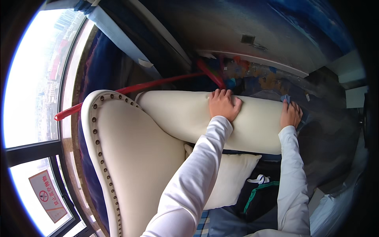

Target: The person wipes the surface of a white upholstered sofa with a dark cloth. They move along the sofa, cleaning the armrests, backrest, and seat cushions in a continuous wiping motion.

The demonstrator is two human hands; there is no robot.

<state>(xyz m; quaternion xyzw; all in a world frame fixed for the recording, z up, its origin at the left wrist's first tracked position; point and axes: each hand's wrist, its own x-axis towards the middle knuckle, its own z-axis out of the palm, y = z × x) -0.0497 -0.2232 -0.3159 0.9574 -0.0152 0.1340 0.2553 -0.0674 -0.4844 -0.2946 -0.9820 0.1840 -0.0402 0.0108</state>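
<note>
Across the top of a cream padded sofa armrest [177, 109] lies my left hand [224, 104], its fingers bent over the far edge. My right hand [290, 114] is at the armrest's right end and grips a blue cloth [302, 118], part of which sticks up between thumb and fingers. To the left rises the cream sofa backrest [139, 154], edged with dark round studs. Below the armrest, partly behind my left sleeve, rests a cream cushion [234, 177].
A red-handled tool [160, 81] leans behind the sofa, beyond the armrest. A window [32, 89] is at the left. Dark clothing with green trim [257, 192] lies by the cushion. Loose scraps [266, 84] cover the floor near the wall. White furniture [355, 96] stands at the right.
</note>
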